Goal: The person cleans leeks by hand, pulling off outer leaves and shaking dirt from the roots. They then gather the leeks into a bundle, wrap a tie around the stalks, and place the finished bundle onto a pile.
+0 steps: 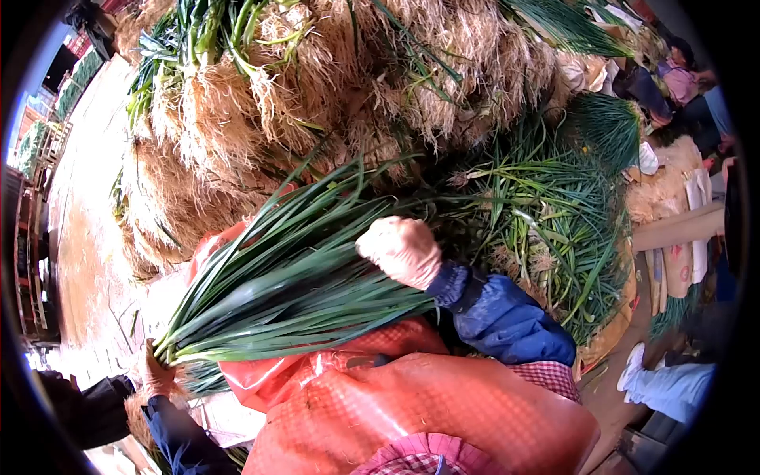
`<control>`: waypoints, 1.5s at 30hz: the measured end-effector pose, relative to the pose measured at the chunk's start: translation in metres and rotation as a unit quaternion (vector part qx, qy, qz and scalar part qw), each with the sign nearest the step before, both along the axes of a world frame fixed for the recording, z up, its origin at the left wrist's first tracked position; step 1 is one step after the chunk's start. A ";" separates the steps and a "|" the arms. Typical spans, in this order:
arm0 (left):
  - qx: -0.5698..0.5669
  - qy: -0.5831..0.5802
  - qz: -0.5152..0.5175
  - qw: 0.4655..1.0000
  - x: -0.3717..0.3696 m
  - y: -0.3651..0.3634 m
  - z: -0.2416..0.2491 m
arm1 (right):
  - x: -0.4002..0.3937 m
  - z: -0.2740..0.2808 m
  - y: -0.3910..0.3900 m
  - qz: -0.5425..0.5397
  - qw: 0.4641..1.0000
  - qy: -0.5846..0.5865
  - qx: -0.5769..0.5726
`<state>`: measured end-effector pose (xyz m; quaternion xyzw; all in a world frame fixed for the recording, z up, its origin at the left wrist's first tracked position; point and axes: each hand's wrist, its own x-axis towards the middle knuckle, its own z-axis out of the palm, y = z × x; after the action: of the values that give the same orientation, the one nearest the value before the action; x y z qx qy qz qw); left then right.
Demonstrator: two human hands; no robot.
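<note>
A large bunch of long green onions [293, 277] lies across the orange apron [427, 404], its pale stem ends at the lower left and its leaf tips to the right. My left hand [157, 372] is wrapped round the stem end of the bunch. Over the leaves near the middle is my right hand [402, 249], in a pale glove, with its fingers curled; whether it grips any leaves is hidden.
Bundles with tan roots [317, 87] are piled high ahead. Loose green onions [554, 237] lie in a heap to the right. Other people sit at the right edge, one in light blue trousers [673, 388]. Crates [32, 253] line the far left.
</note>
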<state>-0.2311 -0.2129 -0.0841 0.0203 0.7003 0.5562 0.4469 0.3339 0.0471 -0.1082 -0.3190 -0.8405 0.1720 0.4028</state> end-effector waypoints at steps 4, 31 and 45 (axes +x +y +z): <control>0.031 0.101 -0.055 0.993 -0.045 -0.043 -0.031 | 0.105 0.021 0.018 -0.237 0.959 -0.040 -0.151; 0.026 0.084 0.075 0.993 -0.064 -0.085 -0.025 | 0.056 -0.079 0.056 -0.143 0.868 -0.306 -0.364; -0.117 0.537 -0.189 0.814 -0.060 -0.077 -0.020 | -0.002 0.031 0.061 -0.017 0.986 -0.161 -0.036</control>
<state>-0.2914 -0.2898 -0.1041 0.3950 0.8712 0.2753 0.0957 0.3321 0.1079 -0.0771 -0.3713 -0.8819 0.1418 0.2538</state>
